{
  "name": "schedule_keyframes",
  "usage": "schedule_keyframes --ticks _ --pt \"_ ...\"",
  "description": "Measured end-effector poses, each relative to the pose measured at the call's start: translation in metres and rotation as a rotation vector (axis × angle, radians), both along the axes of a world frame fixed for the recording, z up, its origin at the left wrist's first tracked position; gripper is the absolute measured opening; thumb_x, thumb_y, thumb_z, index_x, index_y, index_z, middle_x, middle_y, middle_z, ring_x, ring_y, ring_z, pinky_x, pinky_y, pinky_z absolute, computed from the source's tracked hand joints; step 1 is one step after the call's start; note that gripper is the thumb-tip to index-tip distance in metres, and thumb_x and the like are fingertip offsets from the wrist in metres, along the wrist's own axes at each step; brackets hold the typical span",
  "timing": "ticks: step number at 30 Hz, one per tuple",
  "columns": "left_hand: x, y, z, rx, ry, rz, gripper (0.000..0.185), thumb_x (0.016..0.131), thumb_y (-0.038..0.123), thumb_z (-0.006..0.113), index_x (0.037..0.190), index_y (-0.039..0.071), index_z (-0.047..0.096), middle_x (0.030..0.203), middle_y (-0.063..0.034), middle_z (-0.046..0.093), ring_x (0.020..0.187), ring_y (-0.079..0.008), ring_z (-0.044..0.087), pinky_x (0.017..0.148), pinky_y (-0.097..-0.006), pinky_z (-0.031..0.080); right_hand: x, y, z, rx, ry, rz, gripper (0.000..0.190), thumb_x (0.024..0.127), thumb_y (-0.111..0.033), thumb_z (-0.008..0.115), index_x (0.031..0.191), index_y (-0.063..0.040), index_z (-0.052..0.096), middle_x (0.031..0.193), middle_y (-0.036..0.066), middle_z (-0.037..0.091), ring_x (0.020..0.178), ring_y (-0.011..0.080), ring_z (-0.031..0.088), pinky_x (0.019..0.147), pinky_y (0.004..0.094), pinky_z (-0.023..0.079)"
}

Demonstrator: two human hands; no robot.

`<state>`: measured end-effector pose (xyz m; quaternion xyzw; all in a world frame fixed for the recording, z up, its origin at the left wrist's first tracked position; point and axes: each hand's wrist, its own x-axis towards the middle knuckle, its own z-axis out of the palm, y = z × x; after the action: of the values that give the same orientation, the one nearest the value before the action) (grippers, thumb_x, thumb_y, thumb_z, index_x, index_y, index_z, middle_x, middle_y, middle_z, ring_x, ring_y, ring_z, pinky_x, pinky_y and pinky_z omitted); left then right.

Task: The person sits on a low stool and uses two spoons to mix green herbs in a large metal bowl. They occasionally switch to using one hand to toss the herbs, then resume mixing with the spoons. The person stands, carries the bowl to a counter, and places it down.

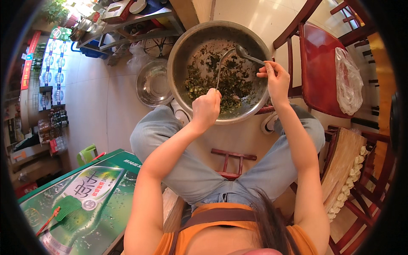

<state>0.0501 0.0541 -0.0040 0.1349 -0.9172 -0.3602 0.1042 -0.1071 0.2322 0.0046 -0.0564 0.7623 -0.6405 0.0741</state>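
Note:
A large round metal basin [178,95] stands before me, holding a mix of chopped greens and pinkish filling [223,76]. My left hand [207,106] is closed around the handle of a metal utensil [219,68], whose curved upper part reaches into the basin; its tip is hard to make out. My right hand [276,78] grips the handle of a metal spoon [250,57] at the basin's right rim. The spoon's head lies over the mix, close to the other utensil's end; whether they touch I cannot tell.
An empty-looking clear bowl [154,83] sits on the floor left of the basin. On the right, a red wooden chair [318,70] bears a plastic bag [348,81], and a board [342,159] carries a row of pale dumplings [350,180]. A green table [105,191] is at lower left.

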Motion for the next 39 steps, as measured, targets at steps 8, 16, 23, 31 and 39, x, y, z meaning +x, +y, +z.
schedule_keyframes --ticks 8,16,23,31,39 --pt "-0.011 0.002 0.001 -0.619 0.216 -0.098 0.002 0.082 0.007 0.055 0.082 0.006 0.053 0.052 -0.0008 0.051 0.045 -0.0166 0.056 0.045 -0.0303 0.042 0.035 -0.019 0.004 0.101 0.05 0.253 0.02 0.092 -0.003 0.048 0.101 0.003 0.064 0.071 0.01 0.066 0.062 0.0144 0.067 0.057 0.0264 0.052" --pt "-0.016 0.016 -0.003 -0.763 0.177 -0.183 0.013 0.075 0.008 0.056 0.071 0.012 0.044 0.053 0.0022 0.048 0.046 -0.0127 0.054 0.045 -0.0267 0.038 0.042 -0.028 0.004 -0.037 -0.125 0.342 0.021 0.092 -0.013 0.058 0.1 0.005 0.065 0.073 0.006 0.065 0.063 0.0095 0.063 0.059 0.0238 0.052" --pt "-0.012 0.026 -0.011 -0.62 0.228 -0.185 0.013 0.081 0.011 0.058 0.075 0.011 0.046 0.056 -0.0022 0.05 0.047 -0.0188 0.054 0.045 -0.0319 0.04 0.045 -0.022 -0.005 -0.012 -0.206 0.294 0.022 0.087 -0.019 0.068 0.085 0.004 0.066 0.066 0.004 0.063 0.059 0.008 0.06 0.052 0.0225 0.046" --pt "-0.012 0.044 -0.016 1.17 -0.031 -0.212 0.029 0.096 0.025 0.056 0.113 0.004 0.045 0.093 -0.0017 0.06 0.082 -0.011 0.056 0.07 -0.0241 0.044 0.045 -0.029 -0.012 0.029 -0.12 0.254 0.022 0.085 -0.017 0.068 0.089 0.004 0.067 0.068 0.008 0.066 0.059 0.0115 0.061 0.056 0.0264 0.049" --pt "-0.019 0.016 -0.008 1.228 -0.116 0.002 0.023 0.1 0.024 0.048 0.109 0.004 0.054 0.071 0.0006 0.054 0.061 -0.0068 0.047 0.055 -0.0213 0.036 0.054 -0.038 -0.006 -0.014 -0.015 0.333 0.019 0.093 -0.014 0.059 0.094 0.003 0.066 0.073 0.005 0.065 0.061 0.01 0.062 0.055 0.0242 0.047"
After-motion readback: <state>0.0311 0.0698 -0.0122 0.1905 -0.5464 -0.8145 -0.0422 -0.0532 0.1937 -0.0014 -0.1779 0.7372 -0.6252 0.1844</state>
